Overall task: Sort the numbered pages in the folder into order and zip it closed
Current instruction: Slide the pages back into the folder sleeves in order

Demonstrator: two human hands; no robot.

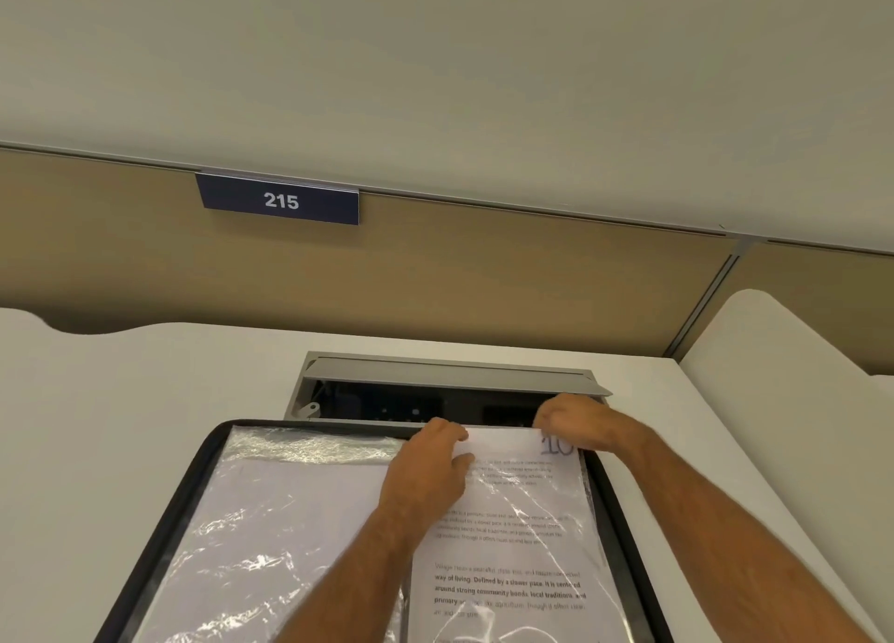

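Black zip folder [159, 512] open flat on white desk [121, 400], page [513, 521] marked 10 in right-hand plastic sleeve [592, 507], left hand [430, 473] pinching page's top edge, right hand [573, 422] curled at its top right corner, grip unclear, open cable tray [450, 386] just behind, sign [279, 199] 215 on partition

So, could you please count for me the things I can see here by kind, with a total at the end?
Hands: 2, the left hand and the right hand, both at the top edge of the page
Open black zip folder: 1
Plastic sleeves: 2, left sleeve and right sleeve
Page marked 10: 1
Number sign 215: 1
Open cable box in the desk: 1
Total: 8
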